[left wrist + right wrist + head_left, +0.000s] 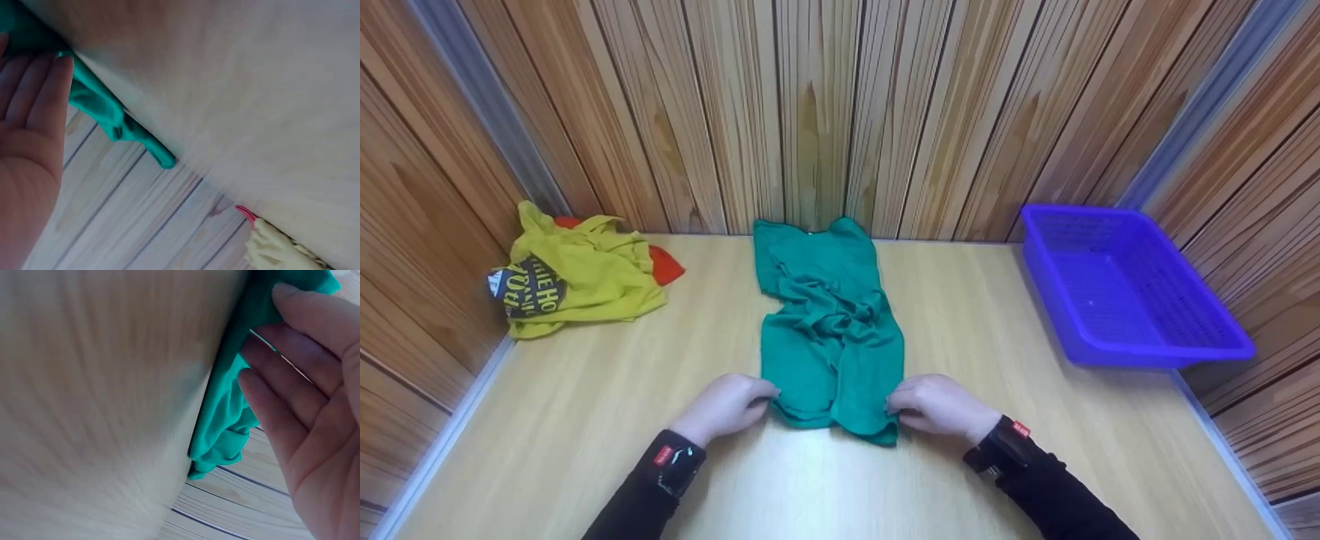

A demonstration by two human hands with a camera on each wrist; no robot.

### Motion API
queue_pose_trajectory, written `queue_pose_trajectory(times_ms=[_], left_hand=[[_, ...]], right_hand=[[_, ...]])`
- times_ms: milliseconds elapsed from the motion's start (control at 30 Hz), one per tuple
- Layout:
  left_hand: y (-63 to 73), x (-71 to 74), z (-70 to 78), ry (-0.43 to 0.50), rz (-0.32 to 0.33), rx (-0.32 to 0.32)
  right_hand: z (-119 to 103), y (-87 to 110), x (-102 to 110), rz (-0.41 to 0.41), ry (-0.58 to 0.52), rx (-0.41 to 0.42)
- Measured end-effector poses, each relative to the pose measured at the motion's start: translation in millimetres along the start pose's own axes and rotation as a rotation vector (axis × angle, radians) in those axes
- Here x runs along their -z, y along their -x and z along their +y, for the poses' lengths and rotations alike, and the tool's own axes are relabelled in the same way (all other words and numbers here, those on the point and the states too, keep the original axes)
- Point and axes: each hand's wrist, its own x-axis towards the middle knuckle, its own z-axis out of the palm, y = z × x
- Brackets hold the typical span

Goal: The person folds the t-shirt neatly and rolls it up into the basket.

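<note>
A green garment [832, 330] of thin cloth lies lengthwise on the table, bunched and creased across its middle, with a flatter part toward me. At its near left corner my left hand [729, 405] pinches the edge. My right hand [937, 405] pinches the near right edge between thumb and fingers, and a corner of cloth hangs just past it. In the left wrist view, the left fingers [48, 90] lie against the green cloth. The right wrist view has the right thumb [292, 304] on the cloth, with the other fingers loosely extended.
A crumpled yellow garment [600, 277] with a dark printed patch lies at the left, over a red cloth [665, 265]. At the right stands a purple plastic basket [1065, 322]. Wood-panelled walls [810, 112] enclose the table [960, 315] at the back and sides.
</note>
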Motion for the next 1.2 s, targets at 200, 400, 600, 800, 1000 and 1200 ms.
queue_pose_trajectory(times_ms=[200,400,600,800,1000,1200], left_hand=[[13.0,15.1,-1.2,0.170,-0.036,0.029],[21.4,36.9,5.9,0.317,-0.041,0.066],[23.4,56.4,16.3,0.391,0.030,0.068],[28.0,72.3,28.8,0.406,0.102,-0.008],[32.7,85.6,40.5,0.404,0.158,-0.108],[35.8,92.5,45.3,0.412,0.171,-0.146]], right_hand=[[-6,5.7,9,0.003,-0.148,-0.009],[-15,5.4,32,0.111,-0.203,0.035],[-22,2.2,56,0.244,-0.257,0.062],[-28,4.0,69,0.309,-0.339,0.051],[-34,5.4,75,0.360,-0.383,0.086],[-32,5.5,72,0.371,-0.400,0.137]])
